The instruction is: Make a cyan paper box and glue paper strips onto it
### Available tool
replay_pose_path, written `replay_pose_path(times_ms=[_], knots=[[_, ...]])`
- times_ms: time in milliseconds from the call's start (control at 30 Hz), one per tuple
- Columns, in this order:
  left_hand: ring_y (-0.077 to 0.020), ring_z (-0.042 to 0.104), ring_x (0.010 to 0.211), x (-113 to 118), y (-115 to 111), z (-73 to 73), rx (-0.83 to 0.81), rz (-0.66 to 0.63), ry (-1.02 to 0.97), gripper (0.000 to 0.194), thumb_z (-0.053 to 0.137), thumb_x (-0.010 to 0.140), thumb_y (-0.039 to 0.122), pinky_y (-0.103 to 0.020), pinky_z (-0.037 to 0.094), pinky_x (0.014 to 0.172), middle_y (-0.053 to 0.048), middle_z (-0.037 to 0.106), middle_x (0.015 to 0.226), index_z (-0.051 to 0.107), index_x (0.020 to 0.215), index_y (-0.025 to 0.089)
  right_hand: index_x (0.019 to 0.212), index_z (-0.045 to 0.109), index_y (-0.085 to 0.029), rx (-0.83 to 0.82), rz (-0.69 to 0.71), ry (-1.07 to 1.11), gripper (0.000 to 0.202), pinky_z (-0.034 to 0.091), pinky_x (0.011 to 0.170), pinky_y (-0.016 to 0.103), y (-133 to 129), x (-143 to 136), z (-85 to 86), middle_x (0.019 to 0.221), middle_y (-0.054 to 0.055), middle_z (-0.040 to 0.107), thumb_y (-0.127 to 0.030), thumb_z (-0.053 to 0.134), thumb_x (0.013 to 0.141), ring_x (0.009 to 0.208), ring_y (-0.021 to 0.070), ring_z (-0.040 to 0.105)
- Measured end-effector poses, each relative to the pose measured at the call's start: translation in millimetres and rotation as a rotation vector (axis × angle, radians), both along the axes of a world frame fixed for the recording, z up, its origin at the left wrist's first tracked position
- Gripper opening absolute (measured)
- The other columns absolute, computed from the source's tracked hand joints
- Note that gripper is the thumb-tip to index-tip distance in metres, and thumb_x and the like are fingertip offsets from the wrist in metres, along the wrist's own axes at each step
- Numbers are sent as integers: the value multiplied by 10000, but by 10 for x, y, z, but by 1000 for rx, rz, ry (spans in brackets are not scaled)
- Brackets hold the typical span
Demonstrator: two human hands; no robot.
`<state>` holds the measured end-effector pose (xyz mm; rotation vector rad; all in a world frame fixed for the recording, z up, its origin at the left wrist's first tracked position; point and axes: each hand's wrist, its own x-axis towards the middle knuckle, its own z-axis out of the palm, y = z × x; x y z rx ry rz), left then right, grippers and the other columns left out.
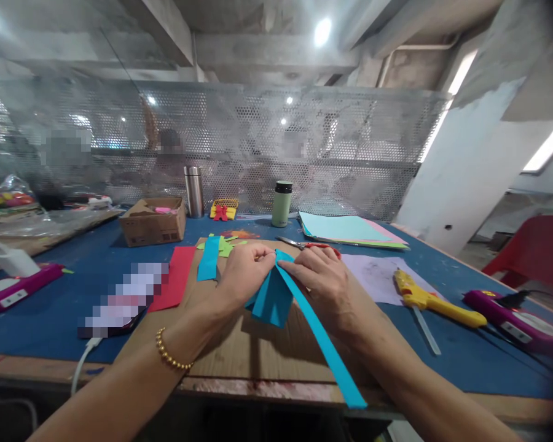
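Both hands meet over a cardboard sheet (230, 356), working on blue paper. My left hand (246, 270) pinches the top edge of a folded blue paper piece (273, 301). My right hand (325, 279) presses its fingers on the same top edge, where a long blue paper strip (327, 350) hangs down toward the table's front. Fingers hide the exact join between strip and folded piece. A short blue paper strip (209, 258) lies left of my left hand, over green paper cutouts (230, 245). Red-handled scissors (292, 243) lie just behind my right hand.
At right are a yellow glue gun (437, 304), lilac paper (368, 279) and a purple power strip (516, 316). Red paper (177, 279) and a phone (124, 301) lie left. Behind stand a cardboard box (152, 224), a steel flask (194, 191), a green bottle (282, 205) and stacked paper (345, 228).
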<state>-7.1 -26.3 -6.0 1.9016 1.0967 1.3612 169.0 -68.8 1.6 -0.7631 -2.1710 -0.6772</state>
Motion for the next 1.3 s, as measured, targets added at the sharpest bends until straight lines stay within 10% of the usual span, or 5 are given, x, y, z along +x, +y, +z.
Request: replay_pose_path(times_ms=[800,1300], knots=[[-154,546,628,-28,57,-5,-101,-57,-47,209,637,755,314,-247,398,532,-52,687,697,754,732,142,856,687,-128,168,-79,-205,374,349,686,370,19,-71,-96,768,81,634,-106,361,1035,727,210,478],[-140,530,610,-18,-41,70,-73,-149,-76,251,632,826,359,-250,386,548,-42,668,701,742,822,133,949,666,-194,-356,-1,417,120,492,784,348,141,92,38,914,65,660,-248,562,975,867,200,615]])
